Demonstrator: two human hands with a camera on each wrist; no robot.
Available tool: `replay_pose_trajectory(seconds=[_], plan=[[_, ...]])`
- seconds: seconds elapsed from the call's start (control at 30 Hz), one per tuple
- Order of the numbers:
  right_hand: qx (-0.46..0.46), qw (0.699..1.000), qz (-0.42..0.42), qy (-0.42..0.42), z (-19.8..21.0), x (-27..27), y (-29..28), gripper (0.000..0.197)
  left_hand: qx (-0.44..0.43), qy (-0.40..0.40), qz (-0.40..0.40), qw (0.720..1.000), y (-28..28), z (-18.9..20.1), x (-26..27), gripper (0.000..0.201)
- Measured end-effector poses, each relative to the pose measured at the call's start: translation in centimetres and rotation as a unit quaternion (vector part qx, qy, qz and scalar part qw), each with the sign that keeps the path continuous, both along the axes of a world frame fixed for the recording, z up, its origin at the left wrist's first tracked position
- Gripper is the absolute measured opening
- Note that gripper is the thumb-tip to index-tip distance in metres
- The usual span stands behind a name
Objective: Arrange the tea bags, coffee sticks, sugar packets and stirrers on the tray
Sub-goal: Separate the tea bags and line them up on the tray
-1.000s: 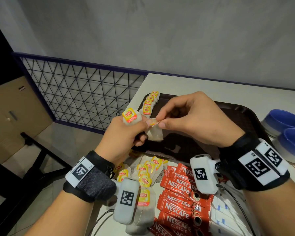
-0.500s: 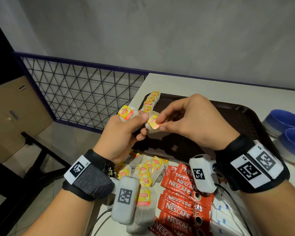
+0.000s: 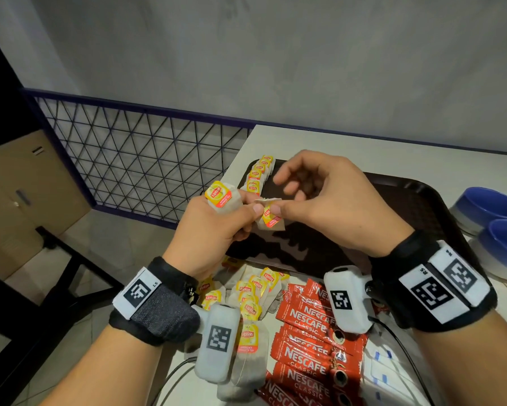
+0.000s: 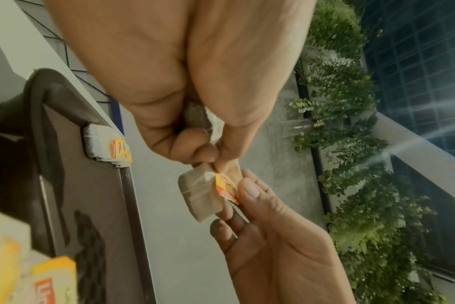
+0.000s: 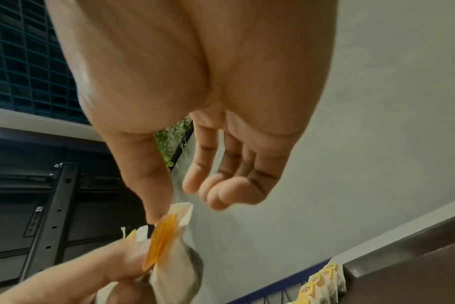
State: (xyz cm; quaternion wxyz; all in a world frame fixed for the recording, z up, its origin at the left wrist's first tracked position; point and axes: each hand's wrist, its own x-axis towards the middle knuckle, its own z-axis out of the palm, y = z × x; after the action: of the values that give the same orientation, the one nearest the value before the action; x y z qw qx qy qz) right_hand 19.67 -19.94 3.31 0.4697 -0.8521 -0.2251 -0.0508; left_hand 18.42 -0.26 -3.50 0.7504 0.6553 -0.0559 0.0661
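At the centre of the head view we hold one tea bag (image 3: 271, 216) between our two hands, above the near left part of the dark tray (image 3: 407, 200). Our left hand (image 3: 214, 232) pinches its paper edge with thumb and fingers, and keeps a second tea bag (image 3: 223, 196) clamped higher in the same fist. Our right hand (image 3: 331, 206) touches the yellow tag only with the thumb; the other fingers are spread apart and loosely curled, holding nothing.

The risk, we think, is that the bag slips or turns, because only one thin pinch carries it. It can then fall away from the row of tea bags (image 3: 259, 174) in the upper left corner of the tray.

Compared with half a second ago, our right fingers have opened and left the tag, and the bag now hangs lower. The loose tea bags (image 3: 255, 294), coffee sticks (image 3: 308, 326) and sugar packets (image 3: 384, 373) wait on the surface (image 3: 393, 153) at the bottom of the frame.
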Motion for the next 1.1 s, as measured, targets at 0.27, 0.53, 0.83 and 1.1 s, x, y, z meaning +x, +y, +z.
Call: replay_pose_trajectory(seconds=[0.27,0.53,0.83,1.1], plan=[[-0.025,0.999,0.014,0.043,0.0,0.2,-0.1,0.013,0.001,-0.001,-0.011,1.0,0.0,-0.1,0.1,0.014],[0.058,0.993,0.027,0.095,0.3,0.1,-0.2,0.011,0.035,0.014,-0.07,0.997,0.0,0.6,-0.7,0.013],[0.089,0.992,0.017,0.087,0.1,0.2,0.0,0.008,0.12,-0.037,-0.056,0.991,-0.3,0.7,-1.0,0.006],[-0.011,0.997,-0.013,0.073,-0.5,0.3,0.3,0.01,0.161,-0.011,-0.025,0.987,0.1,0.5,-0.8,0.003]])
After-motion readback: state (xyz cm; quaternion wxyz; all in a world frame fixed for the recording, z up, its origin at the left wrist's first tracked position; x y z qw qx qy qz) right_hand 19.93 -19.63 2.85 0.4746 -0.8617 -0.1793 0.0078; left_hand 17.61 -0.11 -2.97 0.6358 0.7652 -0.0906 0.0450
